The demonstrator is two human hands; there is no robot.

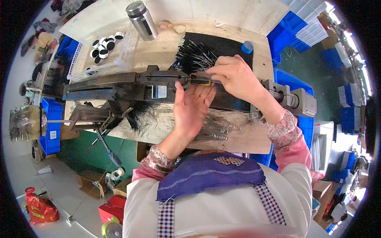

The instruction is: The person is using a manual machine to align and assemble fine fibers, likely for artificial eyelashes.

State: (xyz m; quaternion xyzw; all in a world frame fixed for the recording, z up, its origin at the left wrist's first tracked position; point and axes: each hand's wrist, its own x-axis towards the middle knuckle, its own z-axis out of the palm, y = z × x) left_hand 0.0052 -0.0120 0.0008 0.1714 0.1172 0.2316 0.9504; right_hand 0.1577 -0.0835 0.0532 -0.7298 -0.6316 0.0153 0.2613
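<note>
A long dark metal machine [131,88] lies across the table in front of me. My left hand [191,113] is palm up at its near side, with the fingers stretched out under the yellow-edged jaw [200,81]. My right hand [240,81] reaches in from the right, thumb and forefinger pinched at that jaw; whatever lies between them is too small to make out. Behind the machine, thin silvery wires [200,55] are heaped on a black mat [234,53]. Loose dark bristles and wire loops [218,131] lie near the table's front edge.
At the back left stands a white plastic crate [81,70] with several black-and-white round caps [104,51], beside a steel flask [143,23]. A small blue round container [247,47] sits on the mat. The machine's motor [304,102] juts out right, above blue bins [293,81].
</note>
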